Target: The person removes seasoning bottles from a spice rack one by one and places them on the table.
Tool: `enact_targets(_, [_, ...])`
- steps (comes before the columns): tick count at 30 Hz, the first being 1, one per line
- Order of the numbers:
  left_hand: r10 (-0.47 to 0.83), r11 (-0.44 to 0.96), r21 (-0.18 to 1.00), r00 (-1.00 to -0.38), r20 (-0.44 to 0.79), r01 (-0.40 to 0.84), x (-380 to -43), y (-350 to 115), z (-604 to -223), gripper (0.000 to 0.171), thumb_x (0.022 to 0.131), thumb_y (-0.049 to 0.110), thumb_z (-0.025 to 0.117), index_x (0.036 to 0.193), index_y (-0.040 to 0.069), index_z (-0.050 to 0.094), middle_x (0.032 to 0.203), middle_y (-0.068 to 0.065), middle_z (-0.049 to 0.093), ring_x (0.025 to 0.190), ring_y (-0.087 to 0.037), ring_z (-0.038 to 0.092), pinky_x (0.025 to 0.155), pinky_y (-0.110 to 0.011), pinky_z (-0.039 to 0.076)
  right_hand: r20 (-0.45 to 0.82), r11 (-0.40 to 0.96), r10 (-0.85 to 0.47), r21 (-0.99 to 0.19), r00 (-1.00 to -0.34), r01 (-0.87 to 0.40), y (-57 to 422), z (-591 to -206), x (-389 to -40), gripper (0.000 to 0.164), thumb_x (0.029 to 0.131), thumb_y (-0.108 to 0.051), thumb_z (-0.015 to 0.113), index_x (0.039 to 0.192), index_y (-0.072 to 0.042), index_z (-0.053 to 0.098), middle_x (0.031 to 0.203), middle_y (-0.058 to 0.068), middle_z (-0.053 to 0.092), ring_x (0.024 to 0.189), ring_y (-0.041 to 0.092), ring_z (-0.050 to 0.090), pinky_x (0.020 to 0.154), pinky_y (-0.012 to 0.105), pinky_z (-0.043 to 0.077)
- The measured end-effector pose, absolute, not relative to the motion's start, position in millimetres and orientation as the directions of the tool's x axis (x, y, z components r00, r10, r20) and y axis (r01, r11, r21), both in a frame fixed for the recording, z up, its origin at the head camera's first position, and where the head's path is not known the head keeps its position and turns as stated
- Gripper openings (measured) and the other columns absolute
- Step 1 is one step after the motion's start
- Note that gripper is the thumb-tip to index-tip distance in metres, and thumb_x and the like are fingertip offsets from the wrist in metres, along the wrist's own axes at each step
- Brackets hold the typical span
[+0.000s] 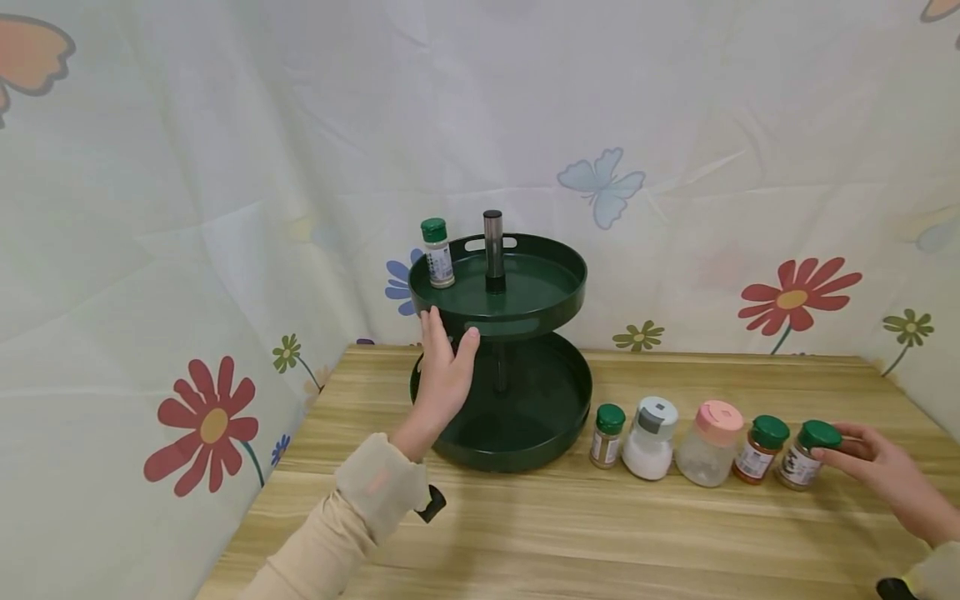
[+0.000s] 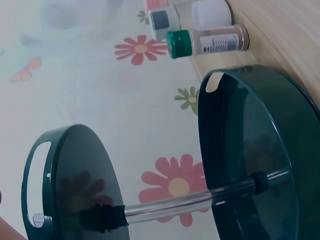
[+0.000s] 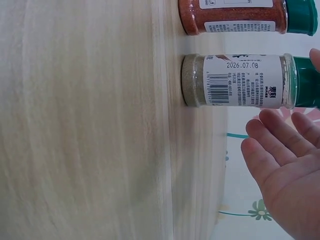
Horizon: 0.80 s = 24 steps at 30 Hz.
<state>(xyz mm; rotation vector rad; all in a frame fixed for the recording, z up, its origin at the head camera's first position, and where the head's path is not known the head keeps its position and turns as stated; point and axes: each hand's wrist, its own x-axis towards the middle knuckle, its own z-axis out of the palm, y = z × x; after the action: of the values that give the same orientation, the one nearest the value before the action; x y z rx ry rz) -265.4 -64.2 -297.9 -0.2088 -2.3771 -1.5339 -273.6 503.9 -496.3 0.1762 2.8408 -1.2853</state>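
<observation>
My left hand (image 1: 444, 371) rests against the front left rim of the upper tray of a dark green two-tier rack (image 1: 517, 321), fingers extended and thumb apart. A green-capped seasoning jar (image 1: 439, 260) stands on that upper tray at the left. On the right, my right hand (image 1: 881, 467) is at the last jar (image 1: 801, 467) of a row, thumb and fingers to either side of its green cap. In the right wrist view this jar (image 3: 235, 81) stands upright on the table, holds a greyish powder, and the hand's fingers (image 3: 275, 140) are extended close beside its neck.
Left of that jar stand a green-capped jar of red seasoning (image 1: 753, 454), a pink-lidded jar (image 1: 705, 450), a white-lidded jar (image 1: 648, 446) of white grains and a small green-capped jar (image 1: 604, 442). The wooden table (image 1: 600, 542) meets a flower-printed curtain (image 1: 675, 167) behind.
</observation>
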Motion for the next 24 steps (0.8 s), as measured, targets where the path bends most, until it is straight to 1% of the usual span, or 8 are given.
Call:
enact_targets(8, [-0.01, 0.404, 0.866, -0.945, 0.326, 0.295, -258.5, -60.3, -300.6, 0.073, 0.093, 0.041, 0.039, 0.144, 0.007, -0.002, 0.151, -0.011, -0.011, 0.136, -0.025, -0.007, 0.108, -0.053, 0.004, -0.051, 0.656, 0.086, -0.749, -0.995, 0.095, 499.1, -494.2, -269.1, 0.084, 0.088, -0.049, 0.048, 0.135, 0.011, 0.012, 0.132, 0.043, 0.021, 0.114, 0.055, 0.027, 0.079, 0.069, 0.035])
enact_targets(13, [0.018, 0.394, 0.865, -0.943, 0.332, 0.312, -254.6, -59.1, -302.3, 0.072, 0.094, 0.04, 0.039, 0.144, 0.008, -0.002, 0.151, -0.01, -0.011, 0.136, -0.025, -0.006, 0.108, -0.053, 0.005, -0.032, 0.67, 0.1, -0.736, -0.994, 0.091, 495.8, -492.1, -267.2, 0.082, 0.088, -0.047, 0.049, 0.133, 0.013, 0.014, 0.13, 0.043, 0.025, 0.11, 0.054, 0.032, 0.076, 0.064, 0.04])
enact_targets(17, [0.003, 0.395, 0.861, -0.938, 0.347, 0.32, -253.1, -59.5, -303.9, 0.071, 0.094, 0.04, 0.039, 0.144, 0.009, -0.001, 0.152, -0.01, -0.007, 0.136, -0.025, -0.002, 0.109, -0.052, 0.007, -0.024, 0.673, 0.113, -0.734, -0.993, 0.094, 497.4, -492.5, -268.4, 0.083, 0.088, -0.047, 0.049, 0.133, 0.011, 0.014, 0.13, 0.041, 0.026, 0.108, 0.053, 0.033, 0.076, 0.064, 0.04])
enact_targets(20, [-0.032, 0.392, 0.858, -0.927, 0.374, 0.333, -252.5, -60.5, -304.9, 0.069, 0.094, 0.038, 0.04, 0.144, 0.009, 0.002, 0.152, -0.01, -0.003, 0.137, -0.025, 0.003, 0.109, -0.052, 0.008, -0.03, 0.658, 0.11, -0.747, -0.993, 0.095, 499.7, -491.9, -268.8, 0.084, 0.088, -0.048, 0.048, 0.135, 0.011, 0.012, 0.131, 0.042, 0.023, 0.111, 0.054, 0.03, 0.079, 0.068, 0.035])
enact_targets(21, [-0.043, 0.388, 0.856, -0.921, 0.387, 0.342, -252.4, -61.0, -305.2, 0.069, 0.094, 0.038, 0.04, 0.144, 0.008, 0.003, 0.152, -0.01, -0.002, 0.136, -0.026, 0.004, 0.108, -0.052, 0.009, -0.007, 0.67, 0.116, -0.738, -0.993, 0.084, 499.8, -492.7, -268.8, 0.083, 0.088, -0.048, 0.048, 0.135, 0.01, 0.012, 0.131, 0.041, 0.025, 0.11, 0.053, 0.031, 0.077, 0.068, 0.036])
enact_targets(22, [-0.054, 0.385, 0.855, -0.916, 0.397, 0.348, -252.7, -61.6, -305.4, 0.069, 0.094, 0.037, 0.04, 0.144, 0.008, 0.004, 0.152, -0.01, -0.001, 0.136, -0.026, 0.004, 0.108, -0.053, 0.009, 0.004, 0.678, 0.119, -0.731, -0.993, 0.078, 499.2, -490.3, -268.3, 0.082, 0.088, -0.048, 0.048, 0.135, 0.01, 0.014, 0.129, 0.04, 0.027, 0.108, 0.049, 0.037, 0.077, 0.066, 0.038])
enact_targets(23, [-0.063, 0.381, 0.854, -0.911, 0.407, 0.355, -253.1, -62.2, -305.6, 0.068, 0.094, 0.037, 0.04, 0.144, 0.008, 0.004, 0.152, -0.011, 0.0, 0.137, -0.025, 0.004, 0.108, -0.053, 0.009, 0.0, 0.67, 0.105, -0.739, -0.994, 0.071, 497.7, -484.9, -266.8, 0.082, 0.089, -0.047, 0.047, 0.136, 0.01, 0.012, 0.13, 0.041, 0.025, 0.109, 0.05, 0.036, 0.078, 0.067, 0.036])
enact_targets(24, [-0.072, 0.378, 0.853, -0.907, 0.416, 0.361, -254.0, -63.0, -306.0, 0.068, 0.094, 0.036, 0.041, 0.144, 0.008, 0.005, 0.152, -0.01, 0.0, 0.137, -0.025, 0.004, 0.108, -0.053, 0.009, 0.007, 0.679, 0.117, -0.731, -0.993, 0.075, 495.1, -480.0, -265.4, 0.082, 0.088, -0.048, 0.047, 0.136, 0.009, 0.014, 0.128, 0.038, 0.03, 0.107, 0.043, 0.041, 0.077, 0.062, 0.04])
